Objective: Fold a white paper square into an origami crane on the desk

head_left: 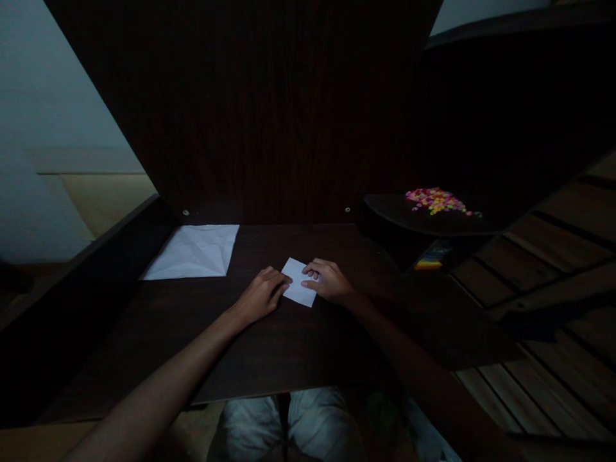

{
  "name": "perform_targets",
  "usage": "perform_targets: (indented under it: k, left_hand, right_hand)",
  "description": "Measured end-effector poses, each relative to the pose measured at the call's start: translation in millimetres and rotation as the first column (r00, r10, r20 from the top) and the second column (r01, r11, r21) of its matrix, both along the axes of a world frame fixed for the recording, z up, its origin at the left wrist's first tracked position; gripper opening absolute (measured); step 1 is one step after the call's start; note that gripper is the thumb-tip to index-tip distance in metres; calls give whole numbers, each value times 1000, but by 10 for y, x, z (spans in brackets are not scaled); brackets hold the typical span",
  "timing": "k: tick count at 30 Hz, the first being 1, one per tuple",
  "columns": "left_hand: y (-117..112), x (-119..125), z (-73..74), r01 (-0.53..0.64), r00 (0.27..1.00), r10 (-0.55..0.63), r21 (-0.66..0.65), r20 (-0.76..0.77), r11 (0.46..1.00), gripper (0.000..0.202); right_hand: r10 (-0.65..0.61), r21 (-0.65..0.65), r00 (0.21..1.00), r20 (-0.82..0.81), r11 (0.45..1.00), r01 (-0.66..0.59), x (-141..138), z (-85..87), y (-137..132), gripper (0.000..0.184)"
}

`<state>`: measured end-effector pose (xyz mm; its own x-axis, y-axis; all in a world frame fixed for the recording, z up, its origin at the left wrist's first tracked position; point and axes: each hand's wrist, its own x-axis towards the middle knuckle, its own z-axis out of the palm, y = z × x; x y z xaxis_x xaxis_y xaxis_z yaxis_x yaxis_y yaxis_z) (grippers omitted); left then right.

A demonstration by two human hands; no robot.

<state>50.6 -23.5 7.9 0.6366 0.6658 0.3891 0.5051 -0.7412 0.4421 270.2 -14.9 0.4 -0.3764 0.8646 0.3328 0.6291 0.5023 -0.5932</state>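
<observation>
A small white square of paper lies at an angle on the dark wooden desk. My left hand is at its left edge, fingers together, thumb and fingertips closed on the paper. From the other side, my right hand grips the right part of the paper, with curled fingers above and the thumb resting on its surface. The paper looks flat between both hands. Whether it has folds is too dim to tell.
A larger creased white sheet lies at the desk's back left. On a raised corner shelf at the right sits a pile of small colourful pieces. Below it is a rainbow-striped item. Dark panels border the back and left.
</observation>
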Motion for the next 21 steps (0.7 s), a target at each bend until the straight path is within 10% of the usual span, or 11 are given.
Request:
perform_targets:
  k: [21]
  left_hand:
    - [85,-133,44,168,980,-176,-87,-92,982,27]
  right_hand:
    - [-23,131,948,318,991,-20,2,27,-29,12]
